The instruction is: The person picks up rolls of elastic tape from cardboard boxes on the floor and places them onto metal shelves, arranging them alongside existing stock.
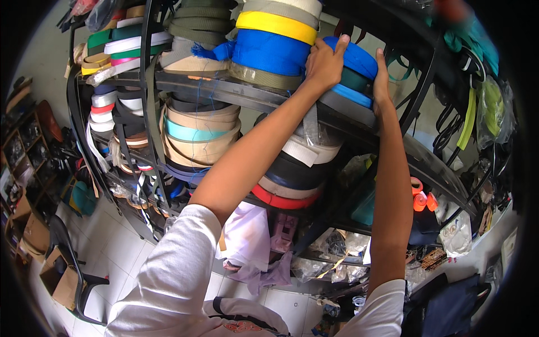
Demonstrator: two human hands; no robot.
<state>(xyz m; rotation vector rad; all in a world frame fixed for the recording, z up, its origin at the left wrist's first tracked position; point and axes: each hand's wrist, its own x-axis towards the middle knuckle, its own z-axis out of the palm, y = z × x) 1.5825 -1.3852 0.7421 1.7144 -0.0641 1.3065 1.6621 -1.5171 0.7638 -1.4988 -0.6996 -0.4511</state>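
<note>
Far left, low: open brown cardboard boxes on the white tiled floor, beside a black chair. Above them a dark metal shelf rack fills the frame, bent by the lens. Top-left shelf: flat stack of narrow webbing rolls in green, white, pink and tan. Shelf below it: smaller rolls in silver, red and white. Centre, middle shelf: wide beige webbing rolls with one pale turquoise band. Top shelf, centre: big stack with a yellow roll over a broad royal-blue roll, frayed blue end hanging off its left, olive-tan roll underneath.

Left hand closed on the left edge of the bright blue webbing roll, fingers curled over its top. Right hand pressed flat against the roll's right side, fingers pointing up. The roll sits on the top shelf, just right of the royal-blue roll, on a dark green roll and a lighter blue one.

Under the arms: black, white and red rolls on the middle shelf. Lower: clear plastic bags and pink-lilac cloth. Right: small orange tape rolls, lime-green straps hanging, a clear bag on the shelf edge.
</note>
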